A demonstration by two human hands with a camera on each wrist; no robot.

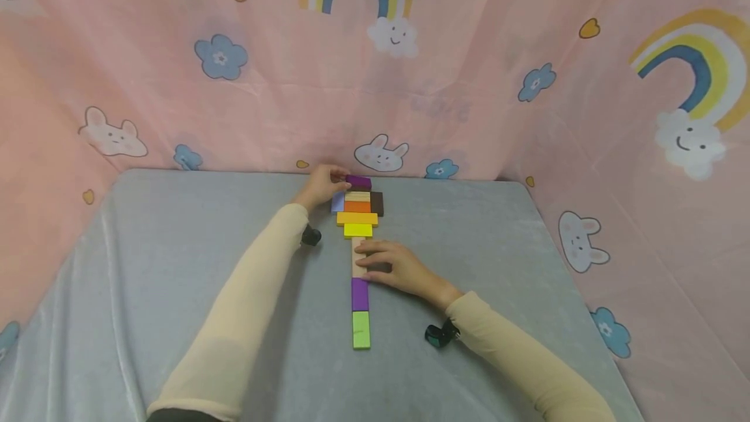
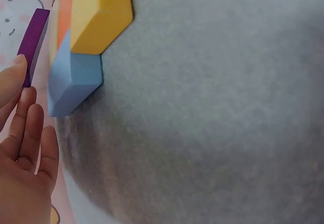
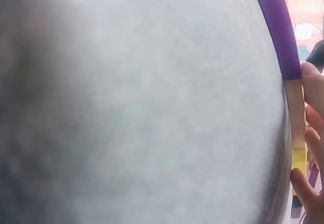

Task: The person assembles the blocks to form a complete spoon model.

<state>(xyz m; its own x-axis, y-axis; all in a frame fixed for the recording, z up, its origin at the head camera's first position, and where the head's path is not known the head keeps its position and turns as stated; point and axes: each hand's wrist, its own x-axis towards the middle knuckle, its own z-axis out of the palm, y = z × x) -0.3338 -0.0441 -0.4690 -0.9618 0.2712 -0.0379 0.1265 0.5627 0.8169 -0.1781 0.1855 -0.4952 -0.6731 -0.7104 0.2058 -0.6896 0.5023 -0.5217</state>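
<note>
At the far end of a line of toy blocks, my left hand pinches a purple block between thumb and fingers. In the left wrist view this block is raised on edge beside a light blue block. Below it in the head view lie a pale wood block and an orange block, flanked by the light blue one and a dark brown block. My right hand rests its extended fingers on a long plain wood block in the line's stem.
Amber and yellow blocks lie crosswise above the stem. A second purple block and a green block continue it toward me. Grey cloth covers the table; a pink printed curtain stands behind its far edge.
</note>
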